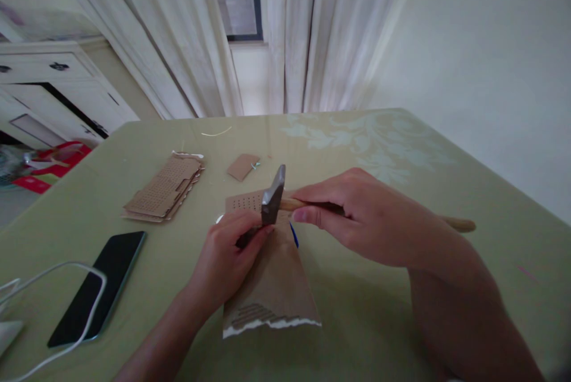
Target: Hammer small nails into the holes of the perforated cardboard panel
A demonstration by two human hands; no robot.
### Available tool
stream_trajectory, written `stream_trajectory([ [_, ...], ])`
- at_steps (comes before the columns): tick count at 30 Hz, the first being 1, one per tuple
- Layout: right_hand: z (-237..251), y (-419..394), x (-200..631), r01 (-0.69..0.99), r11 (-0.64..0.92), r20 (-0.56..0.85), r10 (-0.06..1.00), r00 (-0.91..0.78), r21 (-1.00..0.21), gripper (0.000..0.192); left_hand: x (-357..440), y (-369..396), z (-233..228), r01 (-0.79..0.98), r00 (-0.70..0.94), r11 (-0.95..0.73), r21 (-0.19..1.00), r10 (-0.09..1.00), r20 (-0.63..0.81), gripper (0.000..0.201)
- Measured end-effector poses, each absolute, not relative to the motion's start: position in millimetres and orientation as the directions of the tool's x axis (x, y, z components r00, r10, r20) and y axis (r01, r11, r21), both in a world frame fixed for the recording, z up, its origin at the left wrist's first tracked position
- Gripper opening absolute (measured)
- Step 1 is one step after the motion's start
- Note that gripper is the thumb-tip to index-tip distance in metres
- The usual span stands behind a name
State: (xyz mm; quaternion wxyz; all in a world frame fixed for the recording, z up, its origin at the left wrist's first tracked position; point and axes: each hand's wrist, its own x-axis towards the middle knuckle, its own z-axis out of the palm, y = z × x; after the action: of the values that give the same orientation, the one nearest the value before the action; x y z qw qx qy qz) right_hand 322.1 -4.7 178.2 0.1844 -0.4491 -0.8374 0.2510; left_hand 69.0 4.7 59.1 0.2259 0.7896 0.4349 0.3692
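head view: looks down on a pale green table (370, 287) with a faint floral print at its far right part.
far left edge: white cable (66, 266) loops over the near end of a dark phone (100, 287), which lies flat, screen up, well apart from the hands.
left background: white cabinet (53, 90) with dark handles; red items (49, 165) on the floor beside it.
left of centre: stack of punched cardboard pieces (165, 188), brown, rows of small holes on top, lying flat, apart from the hands.
centre back: small cardboard scrap (243, 166) just beyond the work, apart from it; white curtains (285, 31) hang behind the table.
left hand (227, 257): fingers curled and pressed together around a thin dark tool (245, 238), its tip set on the cardboard; what kind of tool cannot be told.
cardboard strip (272, 281): long brown piece lying flat under both hands, rows of holes at its far end, torn white edge at its near end.
hammer (273, 196): grey metal head held just above the dark tool, touching or nearly touching it; wooden handle runs to the right, its end showing past the wrist.
blue object (293, 234): thin, partly hidden beside the strip, under the right hand.
right hand (366, 218): closed around the hammer handle close behind the head, thumb underneath, fingers wrapped over.
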Motion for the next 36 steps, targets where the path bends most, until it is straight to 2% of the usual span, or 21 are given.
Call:
stream_trajectory([
  [3, 177.5, -5.2, 322.4, 0.658, 0.441, 0.101, 0.867, -0.487, -0.610, 0.026, 69.8, 4.7, 58.4, 0.498, 0.346, -0.521, 0.693, 0.852, 0.392, 0.013],
  [7, 177.0, -4.7, 321.9, 0.676, 0.462, 0.049, 0.843, -0.535, -0.574, 0.023, 69.4, 4.6, 58.0, 0.498, 0.358, -0.516, 0.697, 0.854, 0.376, 0.013],
  [13, 176.5, -5.7, 318.3, 0.676, 0.434, 0.091, 0.873, -0.480, -0.596, 0.025, 67.3, 5.5, 54.4, 0.511, 0.359, -0.519, 0.685, 0.853, 0.378, 0.015],
  [16, 175.5, -5.6, 316.6, 0.703, 0.449, 0.037, 0.855, -0.516, -0.551, 0.024, 66.9, 5.6, 53.6, 0.517, 0.379, -0.529, 0.673, 0.847, 0.374, 0.016],
  [21, 177.3, -6.9, 318.8, 0.696, 0.453, 0.087, 0.866, -0.493, -0.557, 0.026, 67.9, 5.0, 55.7, 0.517, 0.362, -0.519, 0.680, 0.853, 0.376, 0.015],
  [26, 177.0, -6.7, 317.1, 0.732, 0.453, 0.023, 0.858, -0.514, -0.509, 0.026, 68.0, 5.8, 55.5, 0.535, 0.384, -0.528, 0.659, 0.847, 0.366, 0.017],
  [30, 176.5, -7.6, 315.2, 0.688, 0.443, 0.076, 0.866, -0.494, -0.575, 0.024, 67.9, 5.2, 54.8, 0.536, 0.372, -0.533, 0.655, 0.845, 0.384, 0.015],
  [34, 178.1, -6.9, 315.9, 0.702, 0.457, 0.035, 0.850, -0.526, -0.547, 0.028, 69.3, 5.4, 56.2, 0.543, 0.391, -0.534, 0.648, 0.844, 0.367, 0.016],
  [36, 177.3, -3.4, 317.4, 0.690, 0.442, 0.020, 0.849, -0.527, -0.573, 0.029, 69.9, 5.7, 55.9, 0.540, 0.389, -0.525, 0.658, 0.849, 0.358, 0.016],
])
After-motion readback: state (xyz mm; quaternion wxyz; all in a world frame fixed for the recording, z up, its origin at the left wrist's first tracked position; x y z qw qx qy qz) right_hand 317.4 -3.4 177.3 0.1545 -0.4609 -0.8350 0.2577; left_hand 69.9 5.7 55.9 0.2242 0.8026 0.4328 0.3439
